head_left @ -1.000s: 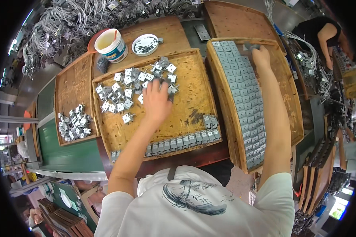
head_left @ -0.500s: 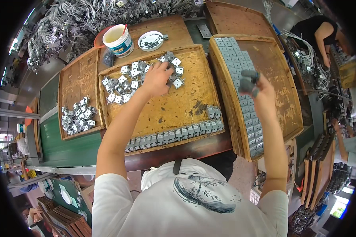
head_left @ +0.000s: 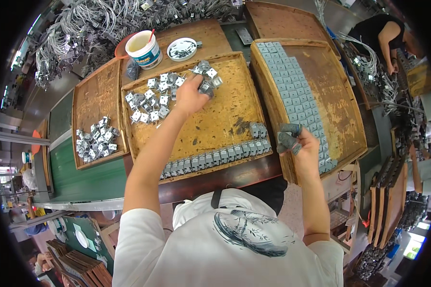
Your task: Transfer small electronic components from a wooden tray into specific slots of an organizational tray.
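Note:
My left hand (head_left: 190, 95) reaches over the middle wooden tray (head_left: 225, 126) and closes on small silver-grey metal parts (head_left: 207, 82) at the far right end of a loose pile (head_left: 151, 100). My right hand (head_left: 304, 146) hovers at the near left edge of the right wooden tray (head_left: 335, 105). It grips a small clump of grey parts (head_left: 287, 136). Rows of the same grey parts (head_left: 292, 91) line the left side of that tray. Another row (head_left: 215, 158) runs along the middle tray's near edge.
A left tray (head_left: 88, 100) holds a smaller heap of parts (head_left: 95, 139). A white bucket (head_left: 143, 48) and a small dish (head_left: 182, 49) stand behind the trays, beside a mass of grey cables (head_left: 81, 24). Another person (head_left: 385, 36) works at the far right.
My right hand has drawn back from the far end of the right tray to its near edge, now holding grey parts. My left hand moved to the pile's far right end.

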### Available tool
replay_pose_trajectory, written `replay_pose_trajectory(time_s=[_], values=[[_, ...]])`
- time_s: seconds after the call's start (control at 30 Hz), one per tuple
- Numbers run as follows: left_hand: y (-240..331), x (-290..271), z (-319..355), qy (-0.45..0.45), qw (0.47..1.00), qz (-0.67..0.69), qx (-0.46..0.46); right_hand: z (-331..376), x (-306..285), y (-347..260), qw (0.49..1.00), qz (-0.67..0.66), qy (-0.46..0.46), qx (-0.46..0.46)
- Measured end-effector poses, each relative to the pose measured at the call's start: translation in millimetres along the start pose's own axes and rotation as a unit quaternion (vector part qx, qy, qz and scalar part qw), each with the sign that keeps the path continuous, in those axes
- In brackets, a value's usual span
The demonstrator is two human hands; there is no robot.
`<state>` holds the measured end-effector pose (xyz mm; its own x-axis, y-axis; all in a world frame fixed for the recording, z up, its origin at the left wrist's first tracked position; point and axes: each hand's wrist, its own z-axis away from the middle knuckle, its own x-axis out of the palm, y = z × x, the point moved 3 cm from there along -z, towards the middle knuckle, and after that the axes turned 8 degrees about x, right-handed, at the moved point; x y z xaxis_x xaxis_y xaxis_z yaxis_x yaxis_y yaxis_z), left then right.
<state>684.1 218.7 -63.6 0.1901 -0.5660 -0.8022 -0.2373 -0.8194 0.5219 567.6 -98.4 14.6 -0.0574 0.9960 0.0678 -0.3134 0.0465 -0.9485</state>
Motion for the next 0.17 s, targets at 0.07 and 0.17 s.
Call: replay_pose_trajectory(time_s=[0.07,0.17], values=[[5.4,-0.9,1.8,-0.001,1.000,0.006,0.004,3.0,2.7,3.7,1.000,0.001,0.007,0.004],[11.4,0.3,-3.8,-0.105,0.992,0.017,-0.067,2.0,9.0,4.8,0.999,0.013,0.007,0.030]])
